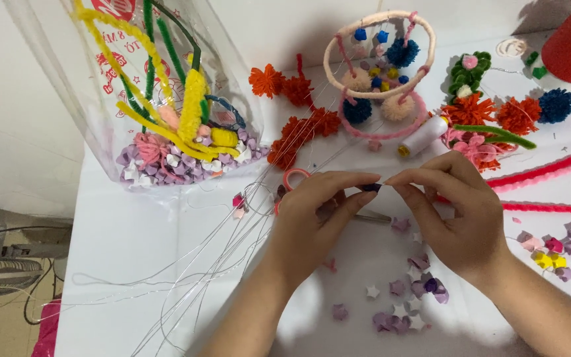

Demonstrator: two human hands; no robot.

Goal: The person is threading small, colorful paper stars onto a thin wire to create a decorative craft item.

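Both bare hands meet above the middle of the white table [133, 238]. The left hand [312, 221] has its thumb and forefinger pinched shut on a small dark purple bead-like piece [372, 188], and the right hand [460, 218] closes its thumb and forefinger at the same spot from the other side, fingertips almost touching the left ones; what exactly the right fingers grip is too small to tell. The piece sits in the air between the two hands, just above the table.

Under the left hand lie pink-handled scissors [293, 177], partly hidden, and a bundle of thin clear threads [219, 264] runs from there toward the table's near left corner. Near the near edge, below the hands, lie scattered small purple and white folded paper stars [408, 305]. More paper stars in yellow, pink and purple [560, 250] rest by the right edge.

At the far left stands a clear plastic bag [100, 119] holding yellow and green fuzzy pipe cleaners and pale stars. Toward the far edge, a hanging mobile of two fuzzy hoops with pompoms [381, 73] stands, with orange pompoms [295, 109] to its left and a white thread spool [424, 135] just beside it on the right. Long red and pink fuzzy strips [550, 170] cross the right side.
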